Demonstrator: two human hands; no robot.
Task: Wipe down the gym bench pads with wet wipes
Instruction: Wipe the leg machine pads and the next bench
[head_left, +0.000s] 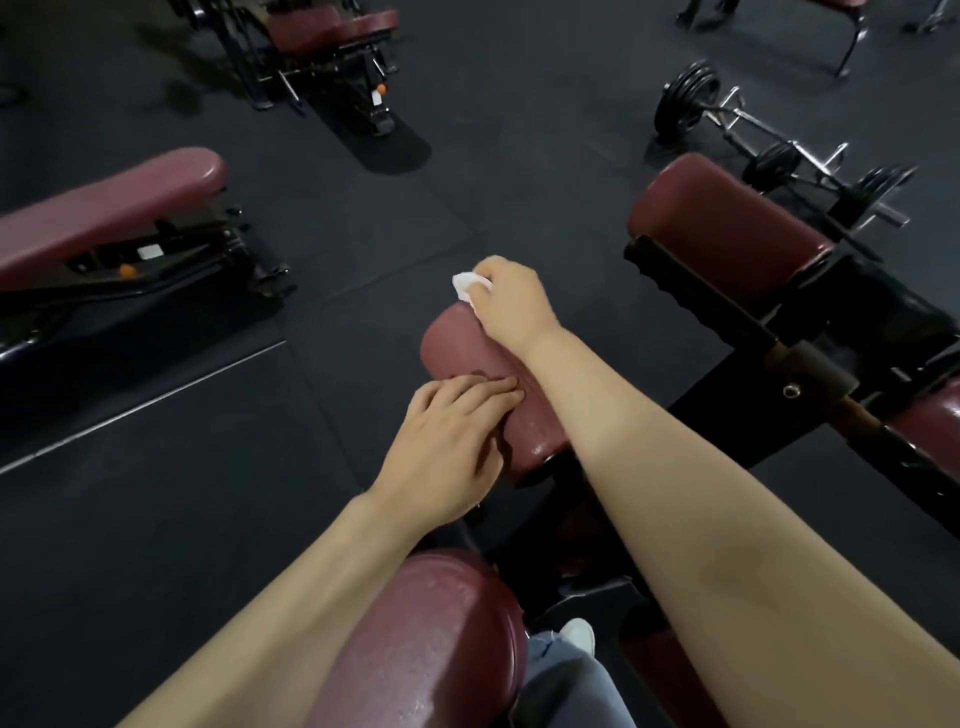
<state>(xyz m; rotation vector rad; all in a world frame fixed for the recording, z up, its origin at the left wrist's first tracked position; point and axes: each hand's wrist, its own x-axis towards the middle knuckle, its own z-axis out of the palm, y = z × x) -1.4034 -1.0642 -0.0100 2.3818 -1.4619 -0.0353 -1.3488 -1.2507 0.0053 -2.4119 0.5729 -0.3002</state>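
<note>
A maroon roller pad (467, 353) of a gym bench lies in the middle of the view. My right hand (511, 304) grips a crumpled white wet wipe (467, 287) at the pad's far end. My left hand (447, 452) rests on the near part of the same pad, fingers laid straight across its top. A second maroon pad (436, 644) sits below, close to me, its surface speckled with droplets. A larger maroon pad (727, 228) on the black frame (727, 306) stands to the right.
Another maroon bench (104, 213) stands at the left, and a further one (332, 26) at the top. A barbell with black plates (685, 98) lies on the dark rubber floor (337, 218) at the upper right. My leg and white shoe (576, 634) show at the bottom.
</note>
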